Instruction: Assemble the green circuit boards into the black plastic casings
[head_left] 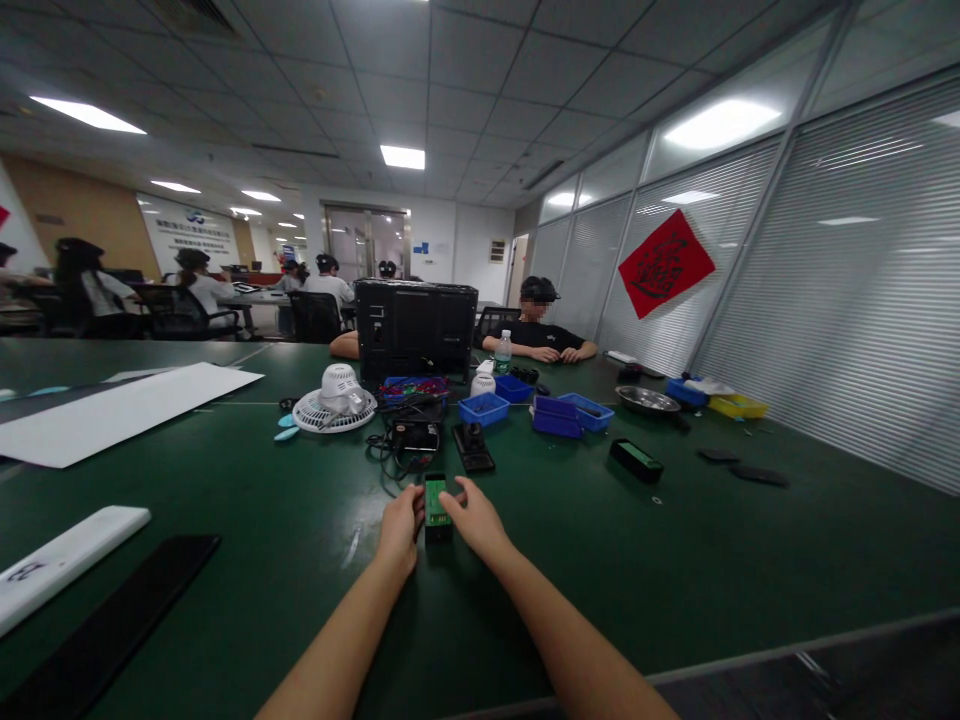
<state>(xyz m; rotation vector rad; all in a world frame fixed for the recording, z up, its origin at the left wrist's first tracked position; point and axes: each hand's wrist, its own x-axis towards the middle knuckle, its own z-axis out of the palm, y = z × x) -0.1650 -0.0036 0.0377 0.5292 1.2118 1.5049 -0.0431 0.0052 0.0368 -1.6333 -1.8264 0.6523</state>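
Note:
A small black module with a green circuit board [436, 506] on top lies on the green table [675, 560] in front of me. My left hand [400, 525] rests against its left side with fingers curled onto it. My right hand [474, 517] holds its right side, fingertips on the board's top edge. Both forearms reach in from the bottom of the view.
Beyond the module lie a black part [473, 447], tangled cables [401, 445], a white fan [334, 402], a black computer case [416, 328], blue bins [484, 408], a metal bowl [646, 400] and another green-topped module [636, 460]. A person sits across the table [540, 335]; others sit far left.

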